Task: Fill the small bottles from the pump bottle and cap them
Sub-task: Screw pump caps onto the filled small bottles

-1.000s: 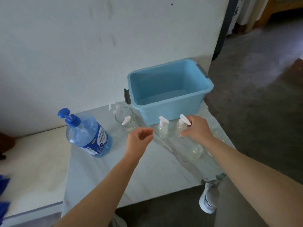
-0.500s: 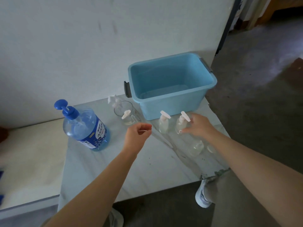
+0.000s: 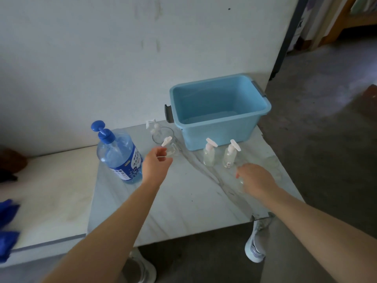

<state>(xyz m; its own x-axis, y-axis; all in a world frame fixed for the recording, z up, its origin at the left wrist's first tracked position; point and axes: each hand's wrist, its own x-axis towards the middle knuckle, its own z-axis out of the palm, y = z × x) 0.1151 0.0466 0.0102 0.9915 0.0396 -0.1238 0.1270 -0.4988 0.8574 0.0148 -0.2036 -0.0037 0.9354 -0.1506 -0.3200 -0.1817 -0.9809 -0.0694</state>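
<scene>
The big pump bottle (image 3: 119, 158) with the blue top stands on the left side of the table (image 3: 183, 201). A blue tub (image 3: 216, 137) sits at the back by the wall. Two small bottles with white pump tops stand just in front of the tub, one on the left (image 3: 209, 157) and one on the right (image 3: 229, 158).

The left hand (image 3: 156, 167) is between the pump bottle and a glass (image 3: 163, 135). Its fingers are curled, and the thumb and a finger pinch a thin white straw (image 3: 162, 157). A clear bottle with a white top (image 3: 171, 149) stands right past the fingertips, in front of the glass. Another white pump top (image 3: 152, 125) is behind the glass.

The right hand (image 3: 255, 179) is palm down over a clear open bottle (image 3: 241, 183) near the two capped ones. The hand hides most of it, so I cannot tell if it has hold of it.

Faint clear bottles (image 3: 272, 162) stand near the right edge. A white bench (image 3: 51, 190) is on the left, and a shoe (image 3: 255, 250) shows under the table.
</scene>
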